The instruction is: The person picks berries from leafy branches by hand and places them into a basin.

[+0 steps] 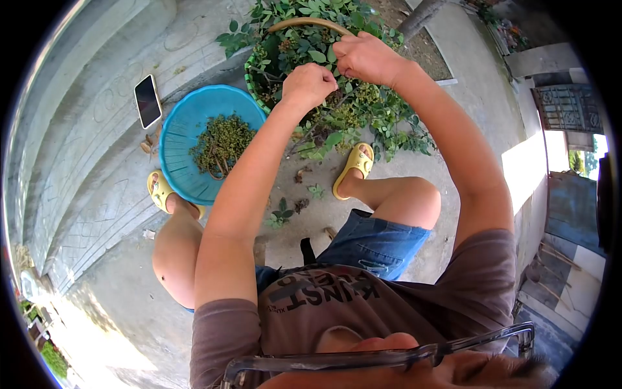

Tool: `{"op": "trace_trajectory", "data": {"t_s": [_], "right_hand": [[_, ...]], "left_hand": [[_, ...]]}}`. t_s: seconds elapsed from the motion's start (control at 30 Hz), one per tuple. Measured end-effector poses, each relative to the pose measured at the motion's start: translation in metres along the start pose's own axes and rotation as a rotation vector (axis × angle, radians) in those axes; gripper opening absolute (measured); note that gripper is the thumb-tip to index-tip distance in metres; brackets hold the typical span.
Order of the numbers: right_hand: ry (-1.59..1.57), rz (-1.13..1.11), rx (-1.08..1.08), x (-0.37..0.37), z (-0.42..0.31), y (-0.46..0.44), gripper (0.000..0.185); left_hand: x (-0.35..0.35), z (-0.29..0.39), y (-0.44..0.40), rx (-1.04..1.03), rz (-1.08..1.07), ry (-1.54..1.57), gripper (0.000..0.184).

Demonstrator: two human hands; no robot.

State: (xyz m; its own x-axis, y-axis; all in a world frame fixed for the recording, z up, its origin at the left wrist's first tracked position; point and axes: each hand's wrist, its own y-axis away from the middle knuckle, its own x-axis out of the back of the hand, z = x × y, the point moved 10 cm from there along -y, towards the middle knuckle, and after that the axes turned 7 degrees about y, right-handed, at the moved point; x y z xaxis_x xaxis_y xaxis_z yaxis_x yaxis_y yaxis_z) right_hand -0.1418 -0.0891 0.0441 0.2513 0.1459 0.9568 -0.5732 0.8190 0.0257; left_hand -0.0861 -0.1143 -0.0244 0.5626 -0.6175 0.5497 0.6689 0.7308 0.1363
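My left hand (310, 85) is pinched closed above a basket (250, 81) piled with leafy branches (317, 48). Close beside it, my right hand (369, 59) is also closed, near one end of the basket's curved handle (304, 22). What the fingers grip is too small or hidden to make out. Small greenish berry clusters and leaves (382, 107) surround both hands and spill over the basket's near side. To the left, a blue plastic basin (178, 133) holds a heap of small green berry clusters (223, 144) with thin stems.
A phone (148, 102) lies on the concrete left of the basin. My feet in yellow slippers (355, 167) stand near the basin and the branches. Loose leaves (280, 214) lie on the ground between my legs. Curved concrete steps (84, 129) rise at the left.
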Motion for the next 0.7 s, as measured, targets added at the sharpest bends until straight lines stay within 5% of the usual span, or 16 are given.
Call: {"op": "trace_trajectory", "data": {"t_s": [0.37,0.7], "right_hand": [[0.165,-0.199,0.002,-0.015,-0.009,0.001,0.007],[-0.085,-0.127,-0.247,-0.023,0.004,0.01,0.007]], "left_hand": [[-0.001,0.003,-0.002,-0.03,0.01,-0.005,0.016],[-0.002,0.001,-0.002,-0.069,0.017,0.018,0.015]]}}
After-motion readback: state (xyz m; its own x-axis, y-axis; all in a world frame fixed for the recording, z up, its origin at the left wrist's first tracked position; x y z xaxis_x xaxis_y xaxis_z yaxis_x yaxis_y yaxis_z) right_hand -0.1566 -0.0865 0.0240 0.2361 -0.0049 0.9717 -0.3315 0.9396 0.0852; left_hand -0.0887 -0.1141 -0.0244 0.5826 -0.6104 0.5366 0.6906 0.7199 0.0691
